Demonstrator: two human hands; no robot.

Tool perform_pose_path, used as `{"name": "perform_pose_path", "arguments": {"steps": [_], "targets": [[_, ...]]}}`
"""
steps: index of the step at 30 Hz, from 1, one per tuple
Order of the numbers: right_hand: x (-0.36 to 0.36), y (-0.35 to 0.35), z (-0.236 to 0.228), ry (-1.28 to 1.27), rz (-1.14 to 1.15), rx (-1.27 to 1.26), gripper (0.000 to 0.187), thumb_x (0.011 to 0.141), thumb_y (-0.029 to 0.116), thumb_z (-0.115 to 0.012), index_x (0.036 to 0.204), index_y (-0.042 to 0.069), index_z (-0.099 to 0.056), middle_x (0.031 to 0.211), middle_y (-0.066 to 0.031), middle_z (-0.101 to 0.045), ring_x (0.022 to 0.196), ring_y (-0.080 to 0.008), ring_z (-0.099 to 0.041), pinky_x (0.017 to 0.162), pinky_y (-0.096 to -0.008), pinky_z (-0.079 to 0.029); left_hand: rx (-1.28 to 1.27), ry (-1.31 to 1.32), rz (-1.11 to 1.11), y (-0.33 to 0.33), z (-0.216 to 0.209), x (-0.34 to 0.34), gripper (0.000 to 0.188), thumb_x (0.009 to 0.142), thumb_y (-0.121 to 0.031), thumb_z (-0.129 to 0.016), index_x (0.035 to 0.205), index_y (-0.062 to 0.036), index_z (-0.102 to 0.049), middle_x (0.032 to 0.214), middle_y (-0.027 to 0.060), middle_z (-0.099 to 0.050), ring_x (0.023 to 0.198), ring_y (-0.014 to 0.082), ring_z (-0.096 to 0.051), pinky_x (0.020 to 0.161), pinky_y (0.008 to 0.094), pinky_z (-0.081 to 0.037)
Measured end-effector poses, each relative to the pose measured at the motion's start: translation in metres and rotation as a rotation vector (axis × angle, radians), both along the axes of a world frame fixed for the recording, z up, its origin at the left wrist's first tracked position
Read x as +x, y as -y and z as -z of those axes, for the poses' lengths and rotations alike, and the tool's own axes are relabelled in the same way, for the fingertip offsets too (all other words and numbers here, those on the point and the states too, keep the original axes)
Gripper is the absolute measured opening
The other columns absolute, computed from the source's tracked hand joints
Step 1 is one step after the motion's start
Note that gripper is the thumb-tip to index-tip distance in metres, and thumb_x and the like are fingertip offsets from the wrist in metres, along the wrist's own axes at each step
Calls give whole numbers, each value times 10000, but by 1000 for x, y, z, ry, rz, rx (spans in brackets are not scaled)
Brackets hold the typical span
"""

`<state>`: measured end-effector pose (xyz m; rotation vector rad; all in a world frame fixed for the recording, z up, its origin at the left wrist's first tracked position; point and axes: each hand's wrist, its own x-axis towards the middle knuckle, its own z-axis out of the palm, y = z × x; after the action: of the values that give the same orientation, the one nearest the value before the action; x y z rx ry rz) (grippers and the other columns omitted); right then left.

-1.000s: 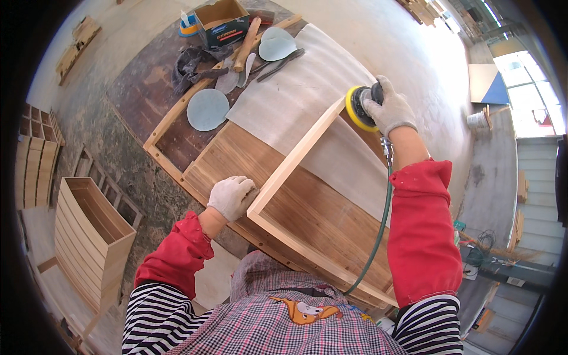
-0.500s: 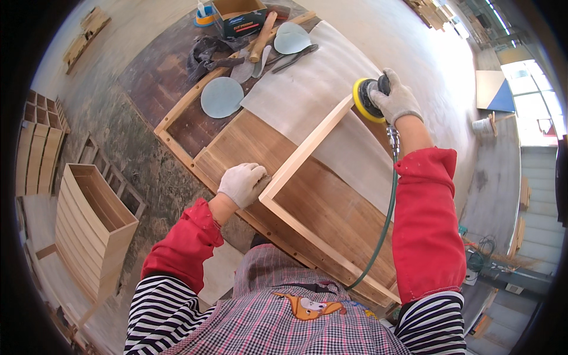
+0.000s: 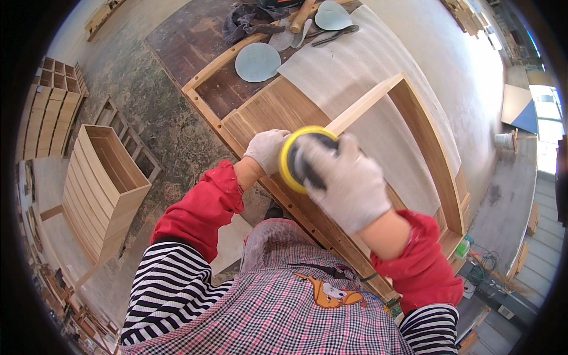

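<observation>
My right hand (image 3: 352,186), in a pale work glove and slightly blurred, grips a round sander (image 3: 294,157) with a yellow rim and black body. The sander's disc is tilted over the near left corner of an open wooden drawer frame (image 3: 441,160), hiding that corner. Close beside the disc, my gloved left hand (image 3: 265,151) is closed at the frame's corner, its fingertips partly hidden behind the sander. Under the frame lie a brown wooden panel (image 3: 281,100) and a white foam sheet (image 3: 331,68) on the workbench.
Two round sanding discs, one near (image 3: 258,62) and one far (image 3: 332,16), lie at the bench's far side. Beside them are a wooden handle (image 3: 303,15) and dark cloth (image 3: 242,22). Stacked drawers (image 3: 103,186) stand on the floor at left. A raised rail (image 3: 204,106) edges the bench.
My right hand has brought the sander from the frame's far side leftward and nearer, to the corner by my left hand. The frame's far side now shows. The view has shifted.
</observation>
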<state>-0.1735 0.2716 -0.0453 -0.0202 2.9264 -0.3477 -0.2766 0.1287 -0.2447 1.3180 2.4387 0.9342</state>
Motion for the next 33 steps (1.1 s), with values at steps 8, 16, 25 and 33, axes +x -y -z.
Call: {"name": "perform_pose_path", "arguments": {"steps": [8,16,25,33], "targets": [[7,-5,2,-28,-39,-65,532,746,250,-717,1255,285,-566,1010,-183,-518,764,-364,-644,681,-453,-555,-21,7,24,-2,4,-2,182,786,-277,-626,847,-106,-615,861,91,-649,866,312,-641,727,418,-520],[-85,-148,18,-150,468,102,541,843,450,-624,1320,221,-512,1111,-265,-605,1020,-399,-623,880,-453,-502,24,-32,-1,-3,-2,0,205,879,-275,-595,807,-83,-600,806,106,-627,794,318,-627,669,419,-507],[-94,-253,33,-115,725,162,682,834,370,-646,1430,154,-397,1229,-258,-592,1158,-387,-573,988,-416,-434,15,-32,-1,-4,-4,0,194,870,-265,-609,809,-81,-597,804,104,-620,795,316,-627,667,417,-506],[-94,-253,40,-118,683,169,715,805,455,-646,1435,231,-393,1220,-267,-579,1121,-396,-589,979,-431,-453,36,-52,-10,-3,-3,1,199,878,-271,-603,809,-84,-598,799,103,-620,792,315,-626,666,416,-504]]}}
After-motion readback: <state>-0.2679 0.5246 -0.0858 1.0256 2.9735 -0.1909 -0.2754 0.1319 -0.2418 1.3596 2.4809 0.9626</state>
